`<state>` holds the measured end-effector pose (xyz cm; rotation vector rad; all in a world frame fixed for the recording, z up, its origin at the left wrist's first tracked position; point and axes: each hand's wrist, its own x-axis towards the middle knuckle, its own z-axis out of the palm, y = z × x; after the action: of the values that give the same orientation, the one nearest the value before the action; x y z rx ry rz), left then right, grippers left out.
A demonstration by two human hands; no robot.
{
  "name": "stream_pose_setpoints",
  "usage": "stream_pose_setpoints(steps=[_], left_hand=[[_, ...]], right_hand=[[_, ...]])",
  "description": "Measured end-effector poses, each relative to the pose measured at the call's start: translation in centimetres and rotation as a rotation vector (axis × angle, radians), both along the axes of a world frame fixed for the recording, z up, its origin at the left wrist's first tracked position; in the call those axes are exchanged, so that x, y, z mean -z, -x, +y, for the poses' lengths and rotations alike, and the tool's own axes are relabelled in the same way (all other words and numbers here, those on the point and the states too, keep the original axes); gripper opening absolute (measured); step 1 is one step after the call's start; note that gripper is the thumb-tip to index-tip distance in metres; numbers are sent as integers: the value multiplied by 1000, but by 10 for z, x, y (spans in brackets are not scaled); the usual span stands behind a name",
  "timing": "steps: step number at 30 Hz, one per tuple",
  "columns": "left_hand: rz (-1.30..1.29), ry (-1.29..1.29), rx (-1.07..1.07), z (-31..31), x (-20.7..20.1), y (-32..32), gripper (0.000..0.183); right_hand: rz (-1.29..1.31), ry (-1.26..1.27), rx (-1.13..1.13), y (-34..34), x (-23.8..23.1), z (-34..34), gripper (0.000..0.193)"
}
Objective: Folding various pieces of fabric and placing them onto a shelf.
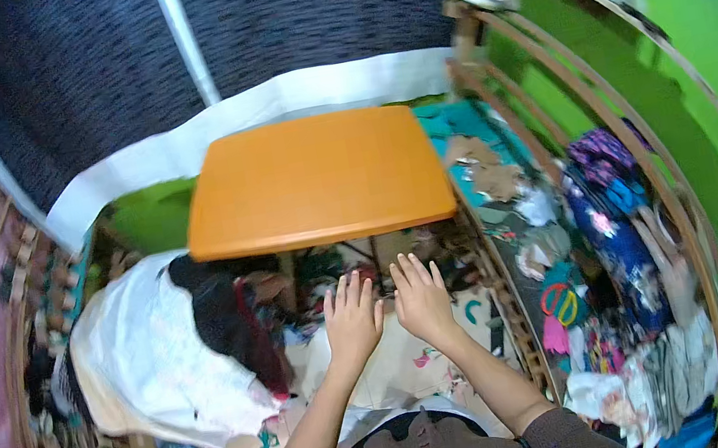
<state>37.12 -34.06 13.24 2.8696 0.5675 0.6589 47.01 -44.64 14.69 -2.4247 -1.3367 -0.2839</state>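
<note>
Both of my bare hands reach forward in the middle of the head view, palms down, side by side with a small gap. My left hand (pixel 353 318) has its fingers stretched out and holds nothing. Likewise my right hand (pixel 422 299) is stretched flat with nothing in it. Just beyond my fingertips stands an orange tabletop (pixel 319 183), its surface bare; neither hand touches it. Under its near edge, dark jumbled cloth and scraps lie in shadow.
At left, white cloth (pixel 157 353) is draped beside a black cloth (pixel 217 314). Wooden rails (pixel 595 104) run along the right, by a bench holding scissors (pixel 561 304), a dark floral bundle (pixel 615 248) and folded fabric (pixel 673 371). Scraps litter the floor (pixel 409 353).
</note>
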Motion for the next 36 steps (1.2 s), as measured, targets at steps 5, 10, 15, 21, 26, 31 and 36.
stream_pose_setpoints(steps=[5,10,15,21,26,31,36], left_hand=[[6,22,-295,50,5,107,41],[36,43,-553,90,17,213,41],[86,73,-694,121,29,300,42],[113,104,-775,153,44,373,41],[142,202,-836,170,58,406,41],[166,295,-891,196,74,414,44],[197,394,-933,244,99,403,45]], right_hand=[[-12,14,-278,78,5,82,43],[27,-15,-512,169,17,153,41],[90,37,-687,250,27,203,39],[195,80,-820,323,56,249,38],[479,91,-925,359,75,277,33],[1121,341,-790,365,100,322,36],[1898,398,-373,350,119,383,42]])
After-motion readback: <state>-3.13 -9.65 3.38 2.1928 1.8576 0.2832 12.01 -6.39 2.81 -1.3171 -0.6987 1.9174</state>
